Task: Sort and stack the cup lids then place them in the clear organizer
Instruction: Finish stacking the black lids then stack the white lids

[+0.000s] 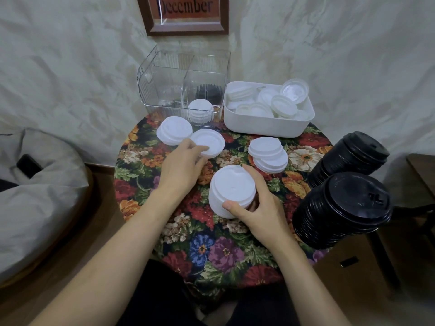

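While the right hand (261,208) is wrapped round a tall white stack (231,191) of lids at the middle of the surface (211,250), thumb on the near side and fingers round the far side, the stack leans toward the person. In the head view, then, the plainest risk is that an uneven squeeze lets the nested lids splay or slide apart when the stack is lifted.

The left hand (181,165) lays its fingertips on the near rim of a single lid (208,143) toward the far left edge; whether it pinches that lid I cannot tell. The lid lies against a short stack (174,130), so dragging it could knock that stack askew. A fanned pile (268,154) sits just beyond the right fingers and could be brushed.

The clear organizer (160,90) stands at the far edge with a few lids (200,110) in its near right compartment. A white bin (266,127) of loose lids (282,105) stands just beside it at the far right edge. If the held stack is carried tilted over the organizer's wall, it may catch on the rim.

Two black lid stacks (353,158) (343,210) lean at the right edge, where a swing of the right forearm would likely topple them.
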Available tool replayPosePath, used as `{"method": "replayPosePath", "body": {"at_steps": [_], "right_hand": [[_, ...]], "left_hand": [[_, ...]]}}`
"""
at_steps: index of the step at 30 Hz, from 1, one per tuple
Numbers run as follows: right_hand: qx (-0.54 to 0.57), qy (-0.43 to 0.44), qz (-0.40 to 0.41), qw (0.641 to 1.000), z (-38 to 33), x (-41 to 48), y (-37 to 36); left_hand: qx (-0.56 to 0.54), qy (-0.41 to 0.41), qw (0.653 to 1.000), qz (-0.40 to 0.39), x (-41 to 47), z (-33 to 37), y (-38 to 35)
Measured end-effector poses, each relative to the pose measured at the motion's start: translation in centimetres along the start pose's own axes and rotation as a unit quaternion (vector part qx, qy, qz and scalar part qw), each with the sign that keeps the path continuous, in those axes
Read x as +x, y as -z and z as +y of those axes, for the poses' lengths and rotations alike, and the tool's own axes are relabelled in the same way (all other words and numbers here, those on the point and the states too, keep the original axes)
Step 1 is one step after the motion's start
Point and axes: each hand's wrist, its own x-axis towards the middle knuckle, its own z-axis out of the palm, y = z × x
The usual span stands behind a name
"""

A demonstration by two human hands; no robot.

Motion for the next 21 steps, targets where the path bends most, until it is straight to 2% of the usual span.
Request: {"method": "replayPosePath", "body": {"at_steps": [6, 8, 11, 13, 18, 21], "right_hand": [[-0.001, -0.003, 0.001, 1.0, 0.1, 0.0, 0.0], [-0.003, -0.003, 0.001, 1.0, 0.0, 0.0, 0.0], [0.001, -0.001, -0.001, 1.0, 0.0, -0.1, 0.0], [0.0, -0.003, -0.002, 1.0, 0.1, -0.1, 0.0], [-0.005, 0.0, -0.001, 1.0, -0.1, -0.1, 0.1], [-0.002, -0.001, 0.0, 1.0, -0.1, -0.1, 0.0]], "left_hand": [[-0.045, -0.007, 0.999, 0.026, -0.4, 0.5, 0.6], [-0.09, 0.021, 0.996, 0.015, -0.8, 1.0, 1.1], [-0.21, 0.101, 0.972, -0.017, -1.1, 1.2, 1.9], [-0.271, 0.122, 0.954, -0.029, -1.2, 1.0, 2.5], [-0.333, 0.09, 0.938, 0.046, -1.9, 1.8, 4.3], [-0.402, 0.091, 0.91, 0.045, -2.5, 2.8, 5.2]]}}
